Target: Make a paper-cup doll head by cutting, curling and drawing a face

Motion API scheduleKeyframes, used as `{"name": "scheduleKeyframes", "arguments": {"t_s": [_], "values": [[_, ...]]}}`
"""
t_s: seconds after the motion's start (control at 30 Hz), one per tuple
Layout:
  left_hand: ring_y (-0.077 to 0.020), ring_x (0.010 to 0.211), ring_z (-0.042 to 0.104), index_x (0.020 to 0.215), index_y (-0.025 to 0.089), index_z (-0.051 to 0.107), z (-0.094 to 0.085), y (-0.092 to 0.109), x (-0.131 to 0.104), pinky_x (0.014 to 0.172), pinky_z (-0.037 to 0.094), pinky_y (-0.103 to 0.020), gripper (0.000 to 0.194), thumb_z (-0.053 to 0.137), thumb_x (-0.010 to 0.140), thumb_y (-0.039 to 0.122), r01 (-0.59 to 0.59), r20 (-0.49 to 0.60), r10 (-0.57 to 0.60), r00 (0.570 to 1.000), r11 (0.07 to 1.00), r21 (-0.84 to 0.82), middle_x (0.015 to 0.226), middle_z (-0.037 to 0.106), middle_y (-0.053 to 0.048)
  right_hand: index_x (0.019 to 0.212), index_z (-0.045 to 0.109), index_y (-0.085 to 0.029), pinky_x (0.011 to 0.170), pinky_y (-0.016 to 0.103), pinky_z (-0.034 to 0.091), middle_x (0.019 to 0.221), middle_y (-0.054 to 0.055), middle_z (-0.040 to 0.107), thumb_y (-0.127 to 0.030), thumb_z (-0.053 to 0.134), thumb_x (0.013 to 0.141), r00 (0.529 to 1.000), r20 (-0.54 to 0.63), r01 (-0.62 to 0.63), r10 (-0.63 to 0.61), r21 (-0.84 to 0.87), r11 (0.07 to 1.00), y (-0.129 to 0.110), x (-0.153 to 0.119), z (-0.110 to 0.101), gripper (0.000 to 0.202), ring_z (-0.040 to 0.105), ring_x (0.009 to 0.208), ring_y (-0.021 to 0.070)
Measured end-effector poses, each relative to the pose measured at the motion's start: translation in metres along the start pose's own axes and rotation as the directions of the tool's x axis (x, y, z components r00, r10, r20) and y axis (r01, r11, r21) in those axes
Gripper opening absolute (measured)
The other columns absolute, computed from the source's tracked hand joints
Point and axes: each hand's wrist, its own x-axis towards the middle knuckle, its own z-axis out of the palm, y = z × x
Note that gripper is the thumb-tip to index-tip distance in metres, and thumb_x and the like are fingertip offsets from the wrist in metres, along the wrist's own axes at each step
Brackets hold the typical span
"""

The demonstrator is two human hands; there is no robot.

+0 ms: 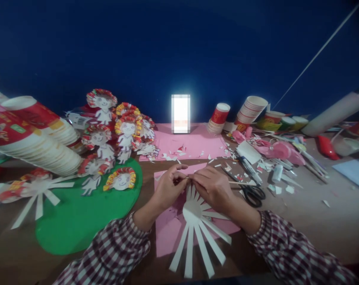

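Observation:
A white paper cup (192, 211), cut into long strips that fan out from its round base, lies in front of me over a pink sheet (164, 239). My left hand (170, 188) pinches the far end of one strip between thumb and fingertips. Opposite it, my right hand (213, 186) has its fingertips closed on the same strip end, almost touching the left fingers. The exact spot they grip is mostly hidden by the fingers. Several strips on the near side spread flat toward me and overhang the sheet's edge.
Black-handled scissors (254, 195) and a marker (251, 170) lie to the right among paper scraps. Stacked cups (45, 146) lean at left. Paper dolls (128, 134) stand by a green sheet (87, 221). A bright blurred rectangle (180, 113) stands at the back on pink paper (194, 144).

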Motion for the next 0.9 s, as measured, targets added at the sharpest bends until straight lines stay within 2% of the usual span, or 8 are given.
{"name": "scheduleKeyframes", "arguments": {"t_s": [0.17,0.27,0.33,0.47,0.63,0.9], "values": [[-0.0091,0.050,0.055,0.113,0.015,0.050,0.0020,0.0060,-0.0015,0.052,0.046,-0.022,0.042,0.064,0.077,0.030,0.069,0.025,-0.067,0.997,0.992,-0.110,0.071,0.063,0.002,0.096,0.066,-0.016,0.077,0.032,0.047,0.085,0.008,0.067,-0.018,0.047,0.093,1.000,-0.019,0.005,-0.006,-0.034,0.999,-0.0004,0.0012,-0.0022,0.019,0.058,0.083,0.0193],[-0.0099,0.052,0.054,0.111,0.014,0.053,0.0009,0.0054,-0.0020,0.051,0.046,-0.022,0.040,0.062,0.079,0.036,0.105,0.027,-0.102,0.994,0.983,-0.149,0.068,0.061,0.002,0.096,0.066,-0.015,0.078,0.033,0.047,0.086,0.009,0.068,-0.017,0.048,0.093,0.999,-0.041,0.013,-0.015,-0.042,0.999,-0.0007,0.0015,-0.0030,0.019,0.058,0.082,0.0200],[-0.0106,0.055,0.054,0.106,0.014,0.060,-0.0003,0.0026,-0.0014,0.053,0.046,-0.022,0.037,0.061,0.081,0.040,0.088,0.010,-0.087,0.996,0.990,-0.112,0.069,0.063,0.000,0.094,0.067,-0.014,0.077,0.033,0.048,0.086,0.009,0.068,-0.017,0.050,0.092,0.998,-0.061,0.015,-0.018,-0.051,0.999,-0.0007,0.0009,-0.0024,0.018,0.057,0.082,0.0204],[-0.0151,0.073,0.061,0.088,0.014,0.071,-0.0018,-0.0013,0.0009,0.067,0.047,-0.024,0.029,0.059,0.083,0.041,0.005,0.003,-0.005,1.000,1.000,0.002,0.080,0.070,-0.004,0.096,0.066,-0.014,0.078,0.034,0.048,0.088,0.008,0.069,-0.017,0.051,0.092,0.995,-0.089,0.038,-0.044,-0.065,0.997,0.0007,-0.0013,-0.0001,0.016,0.059,0.084,0.0203],[-0.0133,0.060,0.053,0.071,0.013,0.071,-0.0025,0.0010,0.0018,0.056,0.039,-0.023,0.039,0.057,0.083,0.047,0.029,-0.015,-0.028,1.000,0.992,0.125,0.063,0.064,-0.001,0.096,0.066,-0.016,0.077,0.034,0.049,0.087,0.009,0.070,-0.019,0.051,0.092,0.993,-0.105,0.046,-0.053,-0.069,0.997,0.0008,-0.0012,-0.0003,0.017,0.060,0.084,0.0202],[-0.0128,0.060,0.052,0.070,0.014,0.070,-0.0040,-0.0011,0.0019,0.056,0.040,-0.022,0.030,0.058,0.083,0.038,-0.066,-0.034,0.072,0.997,0.985,0.161,0.062,0.063,-0.001,0.098,0.067,-0.016,0.076,0.034,0.050,0.087,0.009,0.070,-0.018,0.051,0.092,0.994,-0.108,0.021,-0.028,-0.064,0.998,-0.0014,0.0004,-0.0008,0.017,0.061,0.083,0.0201]]}}
